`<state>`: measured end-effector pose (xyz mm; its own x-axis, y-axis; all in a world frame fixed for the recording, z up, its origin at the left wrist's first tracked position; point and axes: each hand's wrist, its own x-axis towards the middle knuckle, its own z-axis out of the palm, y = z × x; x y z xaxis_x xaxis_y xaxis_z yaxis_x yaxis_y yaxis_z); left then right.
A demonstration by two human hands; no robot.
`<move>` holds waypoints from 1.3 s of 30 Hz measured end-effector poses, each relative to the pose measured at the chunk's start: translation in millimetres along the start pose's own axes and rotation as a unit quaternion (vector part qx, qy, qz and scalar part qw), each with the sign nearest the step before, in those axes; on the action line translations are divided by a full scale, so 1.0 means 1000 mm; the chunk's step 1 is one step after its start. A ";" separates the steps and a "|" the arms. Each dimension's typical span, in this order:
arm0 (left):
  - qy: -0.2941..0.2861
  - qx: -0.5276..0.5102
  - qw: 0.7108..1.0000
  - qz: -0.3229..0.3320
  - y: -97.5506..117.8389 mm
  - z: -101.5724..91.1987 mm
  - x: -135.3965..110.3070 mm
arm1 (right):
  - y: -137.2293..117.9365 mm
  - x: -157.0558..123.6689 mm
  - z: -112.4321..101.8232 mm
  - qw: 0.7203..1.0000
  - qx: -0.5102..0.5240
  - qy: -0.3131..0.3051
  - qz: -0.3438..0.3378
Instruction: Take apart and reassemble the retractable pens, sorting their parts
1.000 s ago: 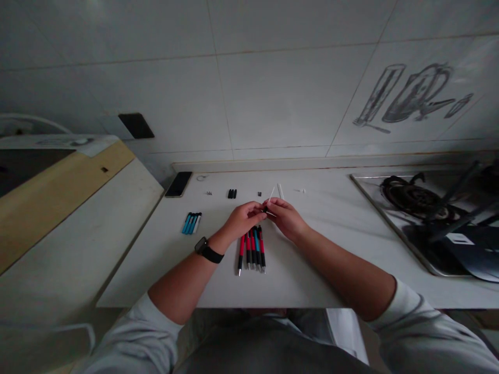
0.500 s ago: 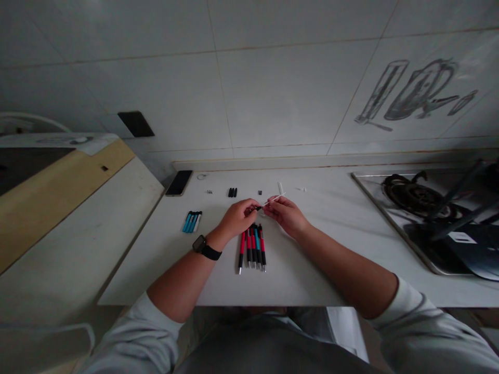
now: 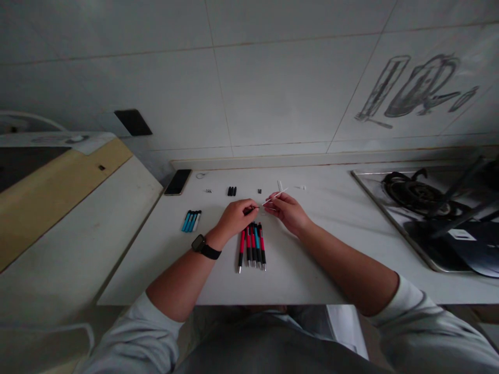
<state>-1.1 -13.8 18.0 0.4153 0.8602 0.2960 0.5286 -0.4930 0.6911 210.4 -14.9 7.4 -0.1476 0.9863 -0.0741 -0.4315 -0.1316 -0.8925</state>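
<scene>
My left hand is closed over the row's upper end, gripping a small black pen part that is mostly hidden by the fingers. Just to its right, my right hand pinches a thin white pen refill, tilted with its lower tip towards the left hand. A small gap separates that tip from the black part. Below the hands, several red-and-black pens and a blue one lie side by side, tips towards me. More white refills lie just beyond my right hand.
Blue and white pen barrels lie at left. Along the back are a phone, small springs, black grips, tiny dark pieces and small white pieces. A gas stove stands right.
My right hand has drawn the refill slightly right, away from the black part in my left hand. The refill's tip and the black part are now apart.
</scene>
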 end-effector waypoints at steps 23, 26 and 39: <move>-0.029 0.135 0.990 0.029 -0.001 -0.005 -0.001 | -0.024 0.062 -0.072 0.693 -0.705 0.140 -0.057; -0.020 0.142 0.989 0.034 -0.001 -0.006 -0.001 | -0.023 0.059 -0.074 0.670 -0.730 0.122 -0.062; -0.028 0.155 0.987 0.036 -0.003 -0.005 -0.001 | -0.022 0.054 -0.072 0.662 -0.739 0.105 -0.074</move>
<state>-6.8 -12.6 18.4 0.4950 0.8174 0.2946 0.6938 -0.5760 0.4323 276.1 48.7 -9.0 -0.0061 0.9900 0.1406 0.9363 0.0550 -0.3468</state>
